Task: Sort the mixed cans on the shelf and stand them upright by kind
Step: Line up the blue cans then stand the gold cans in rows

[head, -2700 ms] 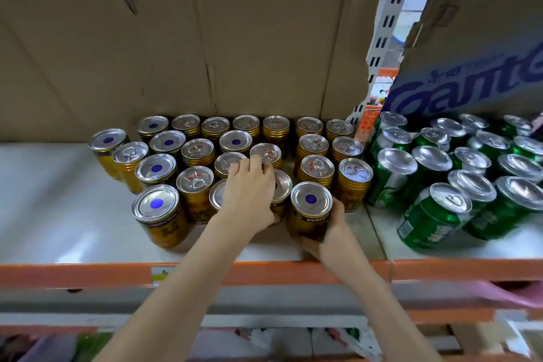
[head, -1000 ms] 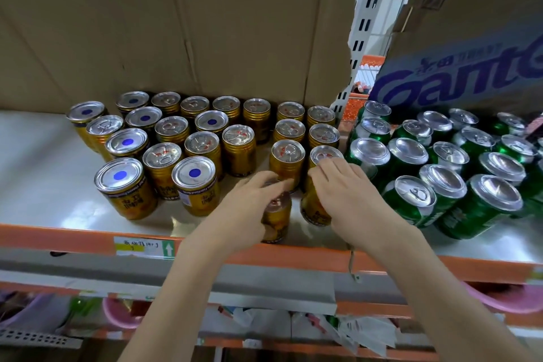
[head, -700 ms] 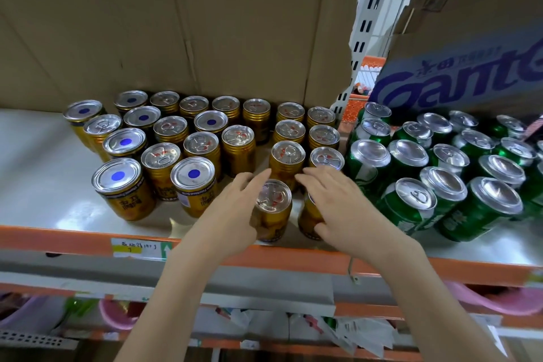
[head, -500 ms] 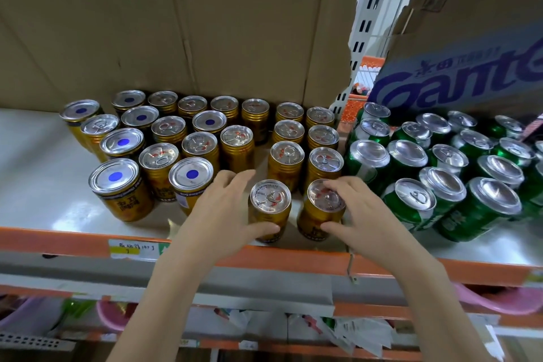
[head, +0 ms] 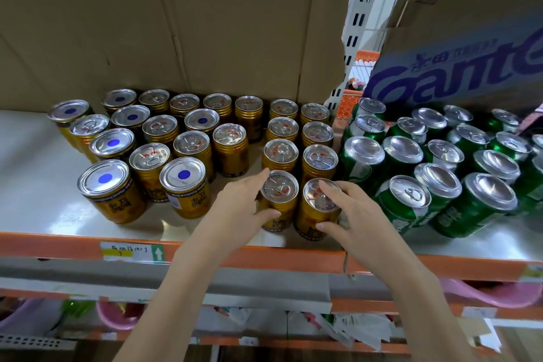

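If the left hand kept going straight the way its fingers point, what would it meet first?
The left hand holds a front gold can. Straight on, it would likely reach the next gold can behind, though depth is unclear.

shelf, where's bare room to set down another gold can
Bare shelf lies left of the gold cans, and a narrow gap splits them mid-block. Right is crowded: green cans pack against the gold columns where both hands grip.

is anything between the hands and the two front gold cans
No. The left hand already grips the left can and the right hand grips the right can; both stand upright at the shelf front.
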